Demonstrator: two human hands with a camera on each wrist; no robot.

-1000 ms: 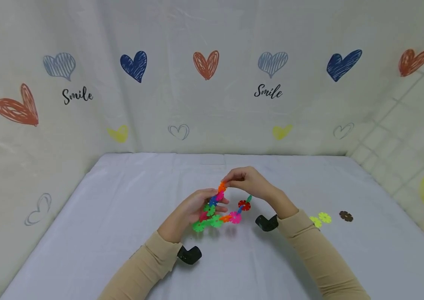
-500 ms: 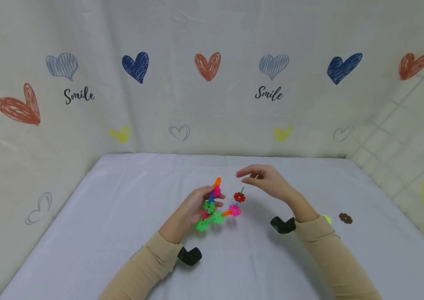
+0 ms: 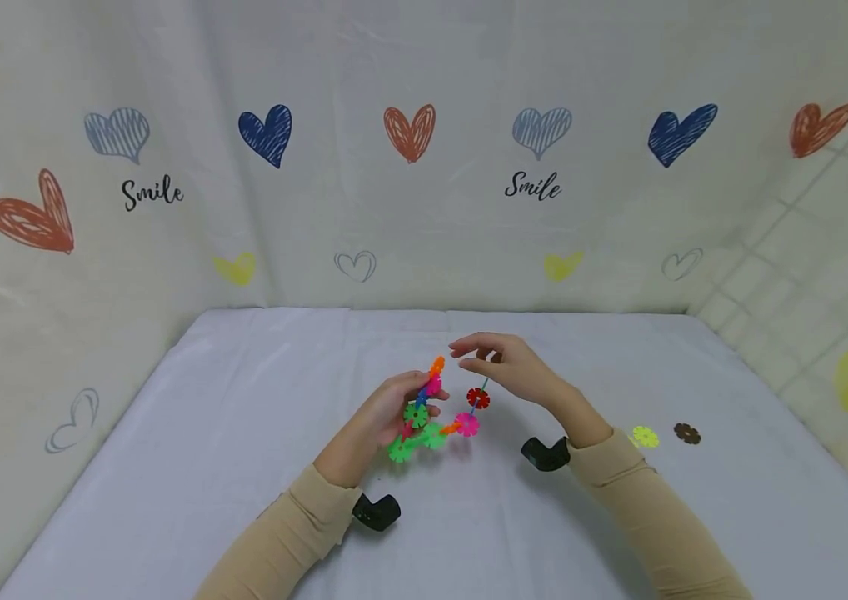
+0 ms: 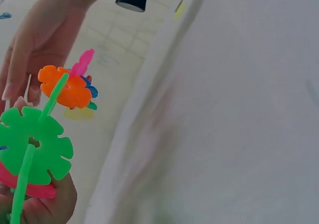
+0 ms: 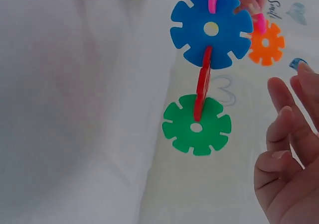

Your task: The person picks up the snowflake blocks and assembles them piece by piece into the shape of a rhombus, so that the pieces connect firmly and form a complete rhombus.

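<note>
A chain of slotted flower-shaped plastic discs (image 3: 416,416) is held in my left hand (image 3: 386,412), gripped between thumb and fingers. An orange disc (image 3: 436,367) tops the end above the thumb. From the hand the chain bends down through green discs, then rises at the right through a pink disc (image 3: 466,425) and a red disc (image 3: 478,398). In the right wrist view a green disc (image 5: 219,127) ends that side, joined by the red one to a blue disc (image 5: 189,32). My right hand (image 3: 510,367) hovers above this end, fingers loosely bent, holding nothing.
On the white-covered table to the right lie a yellow disc (image 3: 645,437) and a brown disc (image 3: 687,433), close to the right sleeve (image 3: 611,462). A white curtain (image 3: 454,225) printed with hearts stands behind the table. Black cameras (image 3: 377,512) stick out at both wrists.
My right hand has let go of the orange disc, moved off to the right, then come partly back left. The left hand keeps its grip; the chain's right end has shifted slightly left.
</note>
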